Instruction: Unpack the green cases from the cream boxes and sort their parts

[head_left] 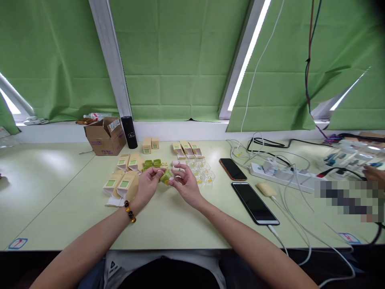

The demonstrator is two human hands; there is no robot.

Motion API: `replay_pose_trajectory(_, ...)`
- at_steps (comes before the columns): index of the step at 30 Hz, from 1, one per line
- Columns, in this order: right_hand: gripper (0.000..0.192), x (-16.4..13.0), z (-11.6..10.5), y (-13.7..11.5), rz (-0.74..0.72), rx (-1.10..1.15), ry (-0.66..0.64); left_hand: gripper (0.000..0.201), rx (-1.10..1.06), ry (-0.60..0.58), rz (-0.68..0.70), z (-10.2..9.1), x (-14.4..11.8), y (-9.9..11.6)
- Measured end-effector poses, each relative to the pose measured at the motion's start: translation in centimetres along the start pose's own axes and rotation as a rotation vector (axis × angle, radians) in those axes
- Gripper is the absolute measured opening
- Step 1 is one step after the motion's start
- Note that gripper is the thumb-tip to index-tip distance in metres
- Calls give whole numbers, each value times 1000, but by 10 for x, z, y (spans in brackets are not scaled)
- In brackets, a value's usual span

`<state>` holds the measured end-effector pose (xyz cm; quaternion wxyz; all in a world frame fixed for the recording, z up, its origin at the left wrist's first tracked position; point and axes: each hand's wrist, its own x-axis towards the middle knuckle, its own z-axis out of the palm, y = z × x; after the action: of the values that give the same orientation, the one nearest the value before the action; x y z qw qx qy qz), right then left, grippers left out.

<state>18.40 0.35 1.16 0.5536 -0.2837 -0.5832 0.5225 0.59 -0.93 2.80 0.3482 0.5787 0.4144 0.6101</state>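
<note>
A small green container with a yellow spot on it is held between my two hands above the table. The fingers of my left hand close on its left side. On its right side, the thumb and fingertips of my right hand pinch it, with a whitish part showing there. Just behind my left hand sit green square cups and tiny yellowish pieces. Clear plastic cups with yellow centres stand beyond my right hand. Open kraft boxes with green labels lie left of my left hand.
More kraft boxes stand at the back, near a cardboard carton and a black bottle. To the right are two phones, a power strip and tangled cables. Another person's hand shows at the far right.
</note>
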Motion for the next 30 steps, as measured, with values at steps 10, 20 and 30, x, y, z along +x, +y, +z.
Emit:
replay_pose_trajectory(10, 52, 2, -7, -9, -61, 23, 18, 47, -322, 213, -155, -12, 14, -7)
replay_pose_trajectory(20, 49, 6, -9, -7, -84, 135, 72, 29, -530, 158, -281, -11, 14, -21)
replay_pose_trajectory(30, 23, 5, -6, -5, -236, 12, 22, 34, -493, 142, -275, -8, 11, -20)
